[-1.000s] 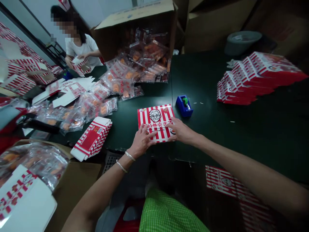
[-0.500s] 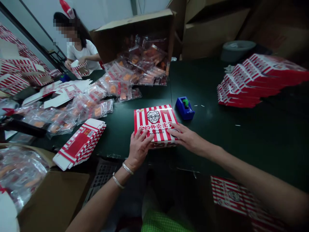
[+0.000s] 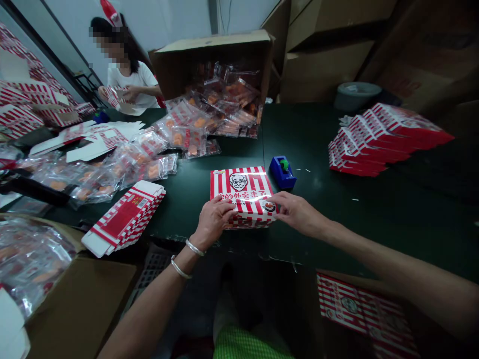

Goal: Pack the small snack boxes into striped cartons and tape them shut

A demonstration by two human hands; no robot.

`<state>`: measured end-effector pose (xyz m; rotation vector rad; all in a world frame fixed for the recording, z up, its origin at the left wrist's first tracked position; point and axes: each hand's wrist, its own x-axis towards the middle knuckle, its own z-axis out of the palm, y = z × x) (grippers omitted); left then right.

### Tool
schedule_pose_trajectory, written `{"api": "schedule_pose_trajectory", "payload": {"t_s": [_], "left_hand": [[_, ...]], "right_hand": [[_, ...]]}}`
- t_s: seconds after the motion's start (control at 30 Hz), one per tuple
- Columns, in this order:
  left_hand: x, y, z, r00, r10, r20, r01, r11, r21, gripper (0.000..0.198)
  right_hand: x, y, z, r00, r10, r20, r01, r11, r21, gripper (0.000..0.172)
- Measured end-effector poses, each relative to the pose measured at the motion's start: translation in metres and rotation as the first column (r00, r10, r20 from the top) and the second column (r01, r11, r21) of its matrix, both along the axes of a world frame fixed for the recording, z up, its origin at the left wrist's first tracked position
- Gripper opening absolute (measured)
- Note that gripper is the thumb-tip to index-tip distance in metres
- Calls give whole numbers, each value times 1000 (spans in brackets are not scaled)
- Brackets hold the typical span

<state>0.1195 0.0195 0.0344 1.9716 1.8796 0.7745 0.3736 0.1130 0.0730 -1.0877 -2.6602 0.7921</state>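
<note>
So, the striped box (image 3: 243,192), red and white with a cartoon portrait on its lid, sits closed on the dark green worktop (image 3: 411,224), close to the edge nearest the person. That one looks folded up, and so do the angled stack of red boxes (image 3: 374,142) well off to its right. Left of it, though, there's a pile of flat striped cartons (image 3: 125,217), and beyond that lots of clear packets (image 3: 130,167) with orange contents lie loose, with more heaped in a cardboard carton (image 3: 213,45) behind the box. Nothing visible shows any packet inside a box, and the closed lid hides what's in this one. The hands are well apart, one on each side of the box: the left hand (image 3: 213,222), with two bangles (image 3: 193,248) on its wrist, has its fingers across the near left part of the lid, while the right hand (image 3: 299,214) grips the right end. A blue tape dispenser (image 3: 283,172) sits just beyond the box, and a co-worker (image 3: 130,87) handles a striped carton far past it.
</note>
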Motion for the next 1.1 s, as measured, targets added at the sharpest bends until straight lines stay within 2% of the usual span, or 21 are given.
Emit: {"api": "schedule_pose_trajectory", "payload": {"t_s": [0.07,0.1,0.23,0.33,0.4,0.43,0.53,0.6,0.7,0.77,0.83,0.9,1.0,1.1], "left_hand": [[2,-1,0,1000,8,-4,-8,1000,3,12],[4,-3,0,999,4,-41,-4,1000,7,11],[9,-6,3,978,-50,-202,53,999,7,12],[6,-3,9,982,-73,-174,68,997,-35,15],[3,-1,11,988,-65,-137,61,998,-33,15],[2,-1,11,991,-55,-123,52,998,-23,14],[3,-1,5,994,-29,-104,30,1000,9,13],[5,-2,-3,996,-14,-92,17,999,36,13],[7,-6,-13,997,-31,-70,36,996,77,11],[9,-9,-16,993,-71,-95,79,993,86,20],[12,-13,-14,985,-69,-156,84,992,93,30],[18,-15,-10,976,-30,-215,54,993,105,30],[24,-15,-1,963,-2,-271,35,993,116,31],[26,-9,-1,953,-39,-299,77,990,117,28]], "right_hand": [[-1,-4,-2,998,-48,-28,47,997,-57,43],[-3,-7,-3,999,-31,-12,30,999,-34,43],[-16,-18,-4,979,98,179,-133,972,192,31],[-20,-16,-2,969,122,215,-169,961,217,18],[-16,-12,0,970,137,200,-179,961,211,15],[-12,-10,1,979,109,172,-143,969,200,17],[2,-11,0,994,-103,27,101,994,44,33],[7,-15,-3,967,-246,-69,237,964,-123,36],[8,-19,-7,930,-310,-199,223,904,-365,34],[9,-19,-10,905,-350,-242,209,862,-462,35],[12,-17,-13,892,-391,-228,273,867,-418,38],[16,-16,-18,914,-358,-191,309,919,-245,42],[19,-14,-22,966,-235,-110,233,972,-39,47],[20,-11,-20,989,-138,-50,143,982,120,62]]}}
